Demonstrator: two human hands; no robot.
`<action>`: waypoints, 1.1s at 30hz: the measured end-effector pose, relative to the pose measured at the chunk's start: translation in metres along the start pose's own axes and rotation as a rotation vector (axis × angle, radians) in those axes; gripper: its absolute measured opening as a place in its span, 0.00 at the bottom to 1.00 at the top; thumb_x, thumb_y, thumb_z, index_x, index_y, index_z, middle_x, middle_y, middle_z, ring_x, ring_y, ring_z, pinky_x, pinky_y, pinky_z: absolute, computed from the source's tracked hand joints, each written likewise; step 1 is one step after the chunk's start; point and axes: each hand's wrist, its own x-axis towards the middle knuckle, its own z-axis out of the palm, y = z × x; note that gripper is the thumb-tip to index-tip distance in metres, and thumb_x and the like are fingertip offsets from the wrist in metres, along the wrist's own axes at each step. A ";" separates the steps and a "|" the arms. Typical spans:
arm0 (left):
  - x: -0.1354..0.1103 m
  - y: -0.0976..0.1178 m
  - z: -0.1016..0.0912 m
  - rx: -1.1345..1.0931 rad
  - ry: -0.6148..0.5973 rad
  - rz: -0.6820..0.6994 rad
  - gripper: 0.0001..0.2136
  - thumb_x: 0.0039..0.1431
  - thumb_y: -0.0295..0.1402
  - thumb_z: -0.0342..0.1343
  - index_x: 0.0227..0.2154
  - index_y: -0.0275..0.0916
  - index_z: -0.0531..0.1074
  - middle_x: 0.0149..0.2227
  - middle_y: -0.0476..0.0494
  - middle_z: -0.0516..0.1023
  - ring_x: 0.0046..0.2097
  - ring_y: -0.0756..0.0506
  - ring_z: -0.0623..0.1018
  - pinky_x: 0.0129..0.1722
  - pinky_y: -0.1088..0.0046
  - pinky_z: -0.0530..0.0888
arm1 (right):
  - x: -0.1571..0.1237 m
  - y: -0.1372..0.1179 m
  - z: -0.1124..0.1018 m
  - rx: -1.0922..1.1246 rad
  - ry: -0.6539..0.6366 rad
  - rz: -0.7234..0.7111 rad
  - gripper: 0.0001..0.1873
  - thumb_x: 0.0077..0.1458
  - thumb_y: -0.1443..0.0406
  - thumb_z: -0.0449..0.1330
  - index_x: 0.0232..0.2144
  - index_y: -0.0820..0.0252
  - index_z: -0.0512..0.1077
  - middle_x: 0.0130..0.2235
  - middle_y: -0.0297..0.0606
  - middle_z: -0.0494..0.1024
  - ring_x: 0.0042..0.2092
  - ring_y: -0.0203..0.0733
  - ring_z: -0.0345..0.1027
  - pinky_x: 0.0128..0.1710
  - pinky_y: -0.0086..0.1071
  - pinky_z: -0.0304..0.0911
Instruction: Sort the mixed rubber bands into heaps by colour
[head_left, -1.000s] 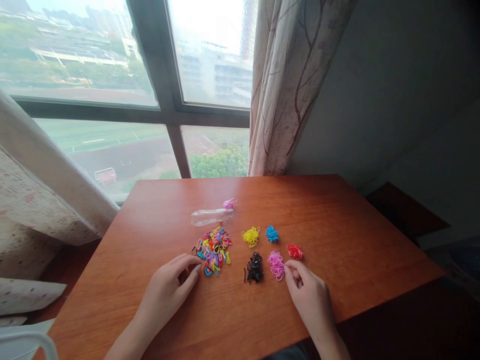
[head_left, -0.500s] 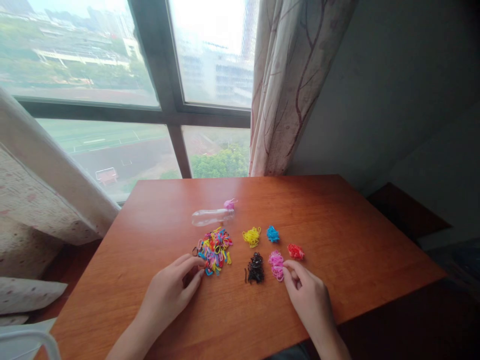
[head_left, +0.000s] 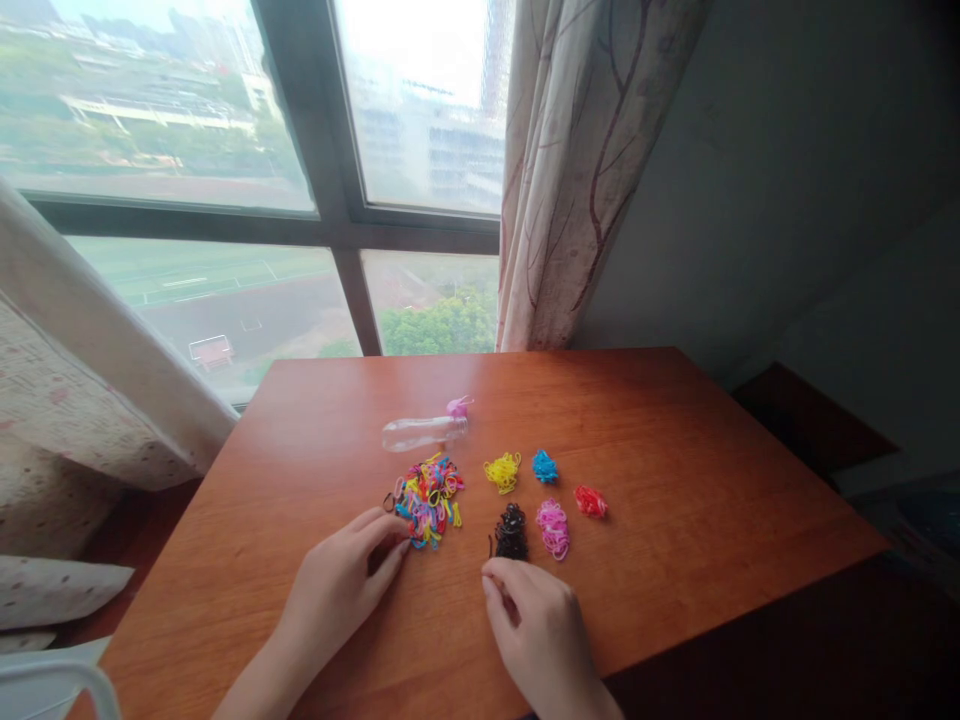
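A mixed pile of small coloured rubber bands [head_left: 431,497] lies left of centre on the table. At its near left edge, my left hand [head_left: 345,565] has thumb and forefinger closed on a rubber band. My right hand [head_left: 536,615] is just in front of the black rubber bands [head_left: 512,530] and covers their near edge. Its thumb and forefinger are pinched together; whatever is between them is too small to make out. Beside the black heap are pink rubber bands [head_left: 553,528]. Farther back sit yellow rubber bands [head_left: 502,472], blue rubber bands [head_left: 545,467] and red rubber bands [head_left: 591,501].
A clear plastic bottle [head_left: 421,433] lies on its side behind the mixed pile, with a pink cap [head_left: 458,407] at its right end. The wooden table [head_left: 712,480] stands against a window, and a curtain [head_left: 555,200] hangs behind it.
My right hand has moved left from the pink rubber bands to the near side of the black ones. My left hand stays at the mixed pile.
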 end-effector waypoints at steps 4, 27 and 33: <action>-0.001 0.000 -0.002 -0.062 -0.020 -0.006 0.08 0.62 0.35 0.52 0.35 0.44 0.76 0.32 0.49 0.78 0.32 0.48 0.77 0.32 0.76 0.71 | 0.000 -0.013 0.012 0.032 -0.065 -0.021 0.12 0.63 0.68 0.49 0.31 0.55 0.70 0.26 0.32 0.75 0.28 0.37 0.70 0.30 0.27 0.56; 0.003 0.006 0.000 -0.137 0.069 -0.020 0.08 0.59 0.36 0.54 0.31 0.40 0.75 0.28 0.49 0.78 0.26 0.50 0.73 0.29 0.76 0.70 | -0.004 -0.018 0.023 -0.001 -0.110 -0.034 0.10 0.59 0.70 0.50 0.28 0.55 0.66 0.26 0.31 0.74 0.29 0.37 0.69 0.29 0.29 0.52; 0.003 0.008 -0.002 -0.181 0.061 -0.020 0.08 0.59 0.36 0.54 0.30 0.40 0.75 0.26 0.50 0.76 0.25 0.50 0.71 0.27 0.77 0.68 | -0.004 -0.018 0.025 -0.006 -0.112 -0.032 0.09 0.59 0.70 0.50 0.29 0.55 0.66 0.26 0.31 0.74 0.29 0.37 0.69 0.29 0.28 0.52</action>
